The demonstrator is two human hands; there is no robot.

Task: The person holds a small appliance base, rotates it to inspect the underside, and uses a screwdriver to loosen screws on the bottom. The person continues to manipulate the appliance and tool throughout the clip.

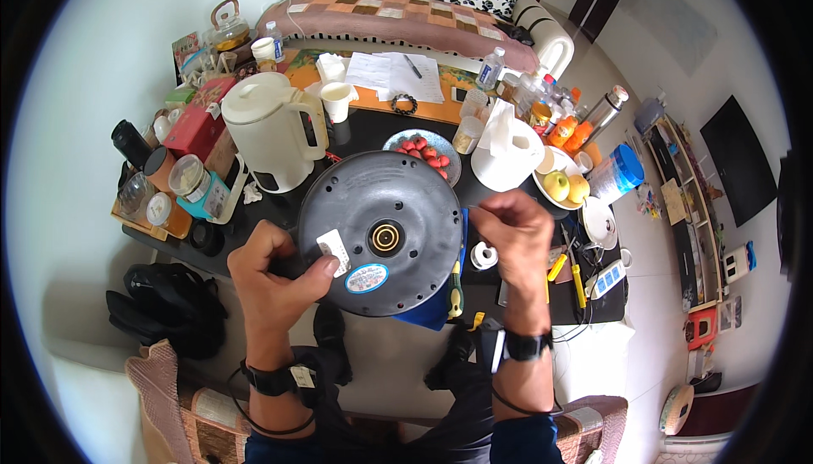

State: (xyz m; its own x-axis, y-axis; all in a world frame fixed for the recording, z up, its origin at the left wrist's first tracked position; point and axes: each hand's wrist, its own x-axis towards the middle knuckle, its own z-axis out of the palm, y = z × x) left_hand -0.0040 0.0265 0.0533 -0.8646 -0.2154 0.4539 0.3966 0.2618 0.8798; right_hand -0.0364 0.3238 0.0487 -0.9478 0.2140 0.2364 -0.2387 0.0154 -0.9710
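Note:
A round black plastic appliance base (pixel 406 178), with a ringed brass connector (pixel 385 237) at its centre, is tilted face-up before me. My left hand (pixel 279 273) grips its left edge, thumb on the face next to a white label (pixel 333 251). An oval blue-rimmed sticker (pixel 367 278) also marks the face. Screw holes run around the rim. Just off the right rim, my right hand (pixel 517 229) has thumb and forefinger pinched together; whether a small piece is between them is unclear. Under the base, a blue cloth or mat (pixel 432 311) and a screwdriver handle (pixel 455 292) show partly.
A solder-like spool (pixel 484 256) lies by my right wrist. Farther right are yellow-handled tools (pixel 578 286) and a power strip (pixel 606 278). A white electric kettle (pixel 267 134), a bowl of red fruit (pixel 422 140) and a tissue holder (pixel 505 159) stand beyond the base.

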